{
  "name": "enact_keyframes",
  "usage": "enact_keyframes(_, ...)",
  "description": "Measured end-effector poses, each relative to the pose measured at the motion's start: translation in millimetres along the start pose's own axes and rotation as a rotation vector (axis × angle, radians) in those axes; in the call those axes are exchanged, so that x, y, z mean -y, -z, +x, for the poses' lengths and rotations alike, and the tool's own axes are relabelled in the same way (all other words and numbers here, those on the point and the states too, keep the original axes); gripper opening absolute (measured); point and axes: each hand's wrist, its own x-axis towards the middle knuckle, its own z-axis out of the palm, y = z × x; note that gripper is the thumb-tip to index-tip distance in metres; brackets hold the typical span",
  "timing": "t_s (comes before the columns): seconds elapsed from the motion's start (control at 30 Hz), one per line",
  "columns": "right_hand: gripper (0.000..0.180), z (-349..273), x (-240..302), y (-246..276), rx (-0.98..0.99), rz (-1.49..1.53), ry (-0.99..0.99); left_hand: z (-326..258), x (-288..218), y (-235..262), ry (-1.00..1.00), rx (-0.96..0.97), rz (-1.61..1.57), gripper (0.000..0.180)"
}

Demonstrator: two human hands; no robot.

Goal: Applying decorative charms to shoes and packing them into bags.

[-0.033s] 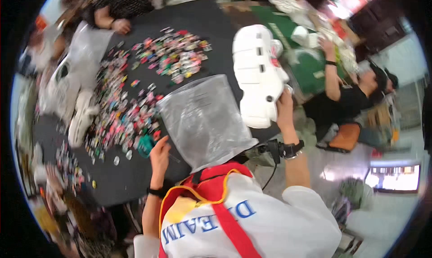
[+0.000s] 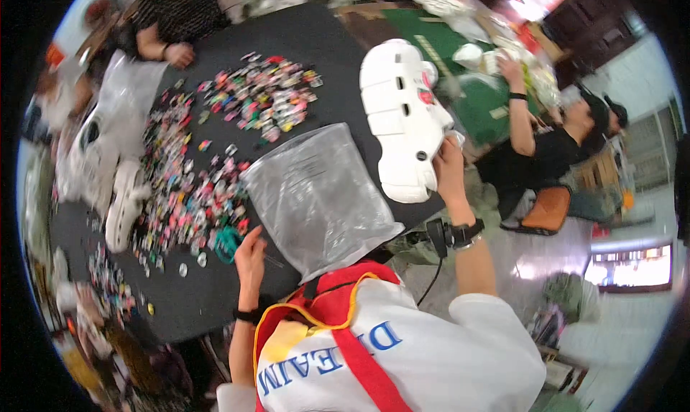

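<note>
My right hand (image 2: 451,169) grips a white foam clog (image 2: 397,117) by its near right side and holds it up over the table's right edge. The clog has slots, a dark round rivet and small pink decorations. My left hand (image 2: 249,259) is loosely bent with its fingers apart, low over the table, right beside teal-handled scissors (image 2: 227,244). A thin blade shows past the hand, and I see no firm grip on it. Between my hands lies a flat clear plastic bag (image 2: 320,196), close to my chest.
Heaps of small colourful charms (image 2: 262,95) cover the dark table (image 2: 205,304). Another white clog (image 2: 126,207) and clear plastic wrapping (image 2: 129,88) lie at left. People sit around, one at a green table (image 2: 478,113) on the right. An orange-brown seat (image 2: 546,211) stands behind that person.
The whole view has shifted slightly, with the table and its contents a little farther left. My hands keep nearly the same places beside the scissors and on the clog.
</note>
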Motion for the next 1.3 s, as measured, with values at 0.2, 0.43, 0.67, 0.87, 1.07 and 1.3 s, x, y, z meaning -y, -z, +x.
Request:
enact_keyframes(0.2,0.029,61,-79,50,-0.066,-0.351,-0.157,-3,5,-7,-0.070,-0.055,0.020,0.029)
enact_keyframes(0.43,0.036,109,-249,0,0.038,-0.356,-0.534,-26,-13,-22,0.069,-0.208,-0.006,0.029)
enact_keyframes(0.67,0.035,87,-157,-71,0.398,0.322,-0.483,-21,-17,-35,0.139,-0.192,0.097,0.030)
enact_keyframes(0.87,0.032,28,-7,-94,0.909,0.625,-0.450,-13,-39,-37,-0.156,-0.111,0.124,0.043)
enact_keyframes(1.07,0.042,-39,90,-115,1.174,0.857,-0.273,-17,-52,-45,-0.448,0.288,0.496,0.050)
enact_keyframes(1.3,0.035,-73,72,-95,1.190,0.529,-0.297,-30,-20,-29,-0.436,0.295,0.418,0.023)
